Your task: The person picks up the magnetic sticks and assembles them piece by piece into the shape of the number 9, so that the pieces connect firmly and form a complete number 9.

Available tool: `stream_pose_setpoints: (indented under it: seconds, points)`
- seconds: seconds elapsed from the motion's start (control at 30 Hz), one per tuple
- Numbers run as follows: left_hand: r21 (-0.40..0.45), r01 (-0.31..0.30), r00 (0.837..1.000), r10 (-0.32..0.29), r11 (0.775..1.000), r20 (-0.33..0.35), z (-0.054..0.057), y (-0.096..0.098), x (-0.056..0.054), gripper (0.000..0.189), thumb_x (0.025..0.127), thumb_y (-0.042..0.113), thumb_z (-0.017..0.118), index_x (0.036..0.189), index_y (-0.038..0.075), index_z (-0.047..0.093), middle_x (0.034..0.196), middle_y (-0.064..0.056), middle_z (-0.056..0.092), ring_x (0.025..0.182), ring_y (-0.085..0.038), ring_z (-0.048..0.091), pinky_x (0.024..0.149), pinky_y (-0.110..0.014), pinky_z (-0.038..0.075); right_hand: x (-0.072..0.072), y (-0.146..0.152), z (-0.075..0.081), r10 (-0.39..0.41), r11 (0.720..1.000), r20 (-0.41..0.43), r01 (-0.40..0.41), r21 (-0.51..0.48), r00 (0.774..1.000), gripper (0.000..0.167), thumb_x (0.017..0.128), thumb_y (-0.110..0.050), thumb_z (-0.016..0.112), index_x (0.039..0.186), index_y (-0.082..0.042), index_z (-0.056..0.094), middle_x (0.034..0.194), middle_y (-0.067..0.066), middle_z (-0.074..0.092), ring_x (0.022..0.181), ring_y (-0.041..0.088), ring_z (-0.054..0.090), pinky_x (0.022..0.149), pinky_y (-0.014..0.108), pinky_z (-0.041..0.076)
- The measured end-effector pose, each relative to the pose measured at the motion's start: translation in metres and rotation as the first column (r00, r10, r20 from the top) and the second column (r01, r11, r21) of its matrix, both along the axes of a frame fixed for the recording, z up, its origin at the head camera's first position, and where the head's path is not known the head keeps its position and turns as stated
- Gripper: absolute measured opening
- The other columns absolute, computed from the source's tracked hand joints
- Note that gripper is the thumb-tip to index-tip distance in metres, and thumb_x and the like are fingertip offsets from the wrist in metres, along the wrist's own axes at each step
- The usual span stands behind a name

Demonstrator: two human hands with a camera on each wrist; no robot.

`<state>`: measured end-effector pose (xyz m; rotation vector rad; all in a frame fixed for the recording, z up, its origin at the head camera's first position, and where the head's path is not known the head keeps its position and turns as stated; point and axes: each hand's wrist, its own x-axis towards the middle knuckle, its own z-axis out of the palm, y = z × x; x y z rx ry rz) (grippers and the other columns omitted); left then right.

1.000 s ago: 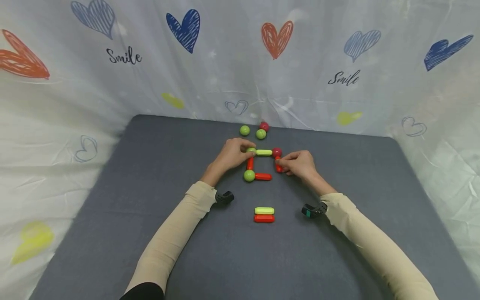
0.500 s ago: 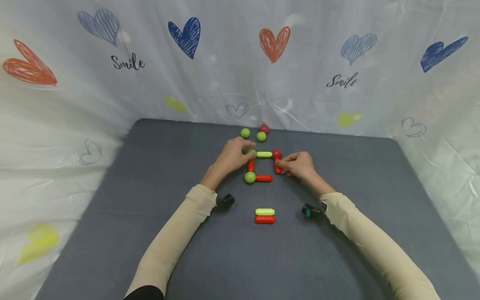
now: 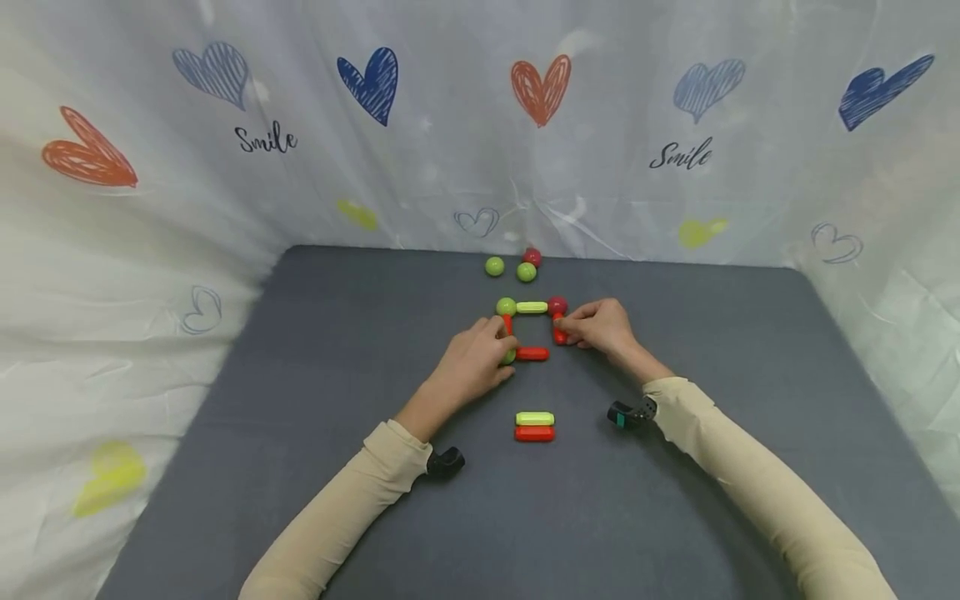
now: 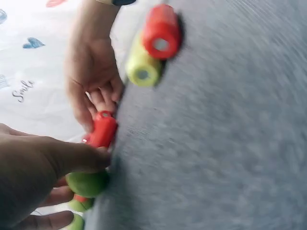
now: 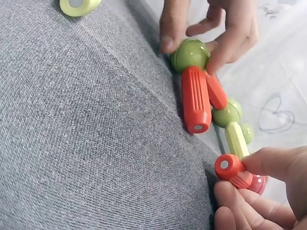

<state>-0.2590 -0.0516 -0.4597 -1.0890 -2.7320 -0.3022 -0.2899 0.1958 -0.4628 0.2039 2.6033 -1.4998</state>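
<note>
Pinching with thumb and fingers, your left hand [image 3: 472, 362] had its grip closed on the near green ball [image 5: 190, 55], which sat on the grey bench [image 3: 375, 317]. From that ball, the near red stick [image 3: 533, 354] ran rightward and the left red stick [image 5: 217, 91] ran away from you to the far green ball [image 3: 506, 307]. A yellow stick [image 3: 532, 307] linked the far green ball to the joined red ball [image 3: 557, 305]. Your right hand [image 3: 602, 325] had its grip pinched on the right red stick [image 5: 235, 170], which reached from the joined red ball toward you, apart from the near red stick. The left wrist view was blurred, so your left hand's exact contact was hard to tell there. Nearer you, a second yellow stick [image 3: 535, 419] lay alongside a fourth red stick [image 3: 535, 434]. Farthest away, two loose green balls [image 3: 494, 267] sat near a loose red ball [image 3: 532, 256].
</note>
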Motion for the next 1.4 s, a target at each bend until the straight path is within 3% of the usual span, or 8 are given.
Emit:
stream_pose_setpoints:
  seconds: [0.17,0.37,0.6,0.8,0.9,1.03,1.2,1.4]
  points:
    - [0.064,-0.001,0.999,0.003,0.998,-0.040,-0.015,-0.004,-0.001,0.022,0.086,0.024,0.081,0.106,0.018,0.074,0.102,-0.002,0.054,0.087,-0.016,0.052,0.064,-0.029,0.051,0.000,-0.002,-0.004,0.008,1.000,0.008,-0.009,0.022,1.000,0.025,0.085,-0.024,0.081,0.091,0.000,0.078,0.074,0.008,0.073,0.065,0.017,0.070,0.058,0.029,0.057]
    - [0.107,0.019,1.000,-0.017,0.994,-0.018,-0.015,-0.007,-0.008,0.025,0.085,0.024,0.082,0.107,0.017,0.074,0.099,-0.001,0.052,0.084,-0.014,0.051,0.065,-0.027,0.049,0.000,-0.001,0.001,-0.002,1.000,0.012,0.002,-0.006,1.000,0.029,0.085,-0.026,0.082,0.094,0.001,0.077,0.079,0.011,0.074,0.068,0.019,0.072,0.060,0.032,0.059]
    - [0.091,0.003,1.000,-0.002,0.996,-0.007,-0.010,-0.013,-0.012,0.024,0.086,0.025,0.082,0.107,0.017,0.074,0.100,-0.001,0.052,0.084,-0.014,0.049,0.064,-0.027,0.048,-0.018,-0.004,0.015,0.072,0.988,-0.142,-0.052,0.143,0.987,0.030,0.088,-0.028,0.079,0.093,0.001,0.078,0.078,0.013,0.074,0.068,0.024,0.072,0.060,0.035,0.059]
    - [0.092,0.008,1.000,-0.009,0.996,0.011,-0.012,-0.011,-0.012,0.023,0.088,0.025,0.080,0.108,0.017,0.073,0.103,-0.002,0.052,0.087,-0.015,0.050,0.066,-0.028,0.048,-0.052,-0.010,0.027,0.202,0.913,-0.364,-0.040,0.405,0.909,0.029,0.087,-0.028,0.079,0.101,-0.002,0.077,0.086,0.012,0.075,0.075,0.025,0.071,0.064,0.040,0.055]
    - [0.088,0.004,1.000,-0.006,0.996,0.024,-0.013,-0.010,-0.011,0.023,0.088,0.025,0.079,0.109,0.017,0.073,0.103,-0.001,0.052,0.087,-0.015,0.050,0.065,-0.028,0.048,-0.071,-0.014,0.029,0.310,0.886,-0.360,-0.130,0.445,0.880,0.036,0.087,-0.024,0.080,0.114,-0.001,0.073,0.102,0.016,0.074,0.088,0.028,0.071,0.074,0.045,0.056]
    - [0.071,0.001,0.999,-0.004,0.997,0.032,-0.010,-0.011,-0.011,0.024,0.088,0.026,0.079,0.110,0.018,0.073,0.104,-0.001,0.052,0.086,-0.014,0.050,0.065,-0.027,0.048,-0.092,-0.022,0.028,0.480,0.818,-0.353,-0.265,0.510,0.803,0.038,0.084,-0.017,0.083,0.117,-0.002,0.072,0.110,0.015,0.072,0.091,0.030,0.072,0.076,0.046,0.057]
    - [0.048,-0.005,0.998,0.002,0.999,0.058,-0.006,-0.014,-0.011,0.026,0.087,0.028,0.081,0.111,0.019,0.073,0.103,-0.001,0.052,0.083,-0.015,0.050,0.065,-0.028,0.047,-0.103,-0.033,0.022,0.614,0.728,-0.357,-0.331,0.600,0.704,0.034,0.080,-0.014,0.086,0.109,-0.002,0.075,0.102,0.012,0.072,0.086,0.028,0.070,0.073,0.044,0.056]
    - [0.007,-0.010,0.996,0.009,1.000,0.094,-0.002,-0.018,-0.012,0.030,0.086,0.031,0.082,0.112,0.020,0.073,0.103,0.000,0.052,0.082,-0.014,0.048,0.066,-0.028,0.047,-0.109,-0.045,0.017,0.621,0.700,-0.346,-0.300,0.648,0.703,0.030,0.078,-0.013,0.088,0.104,-0.003,0.076,0.095,0.010,0.070,0.081,0.025,0.068,0.072,0.041,0.055]
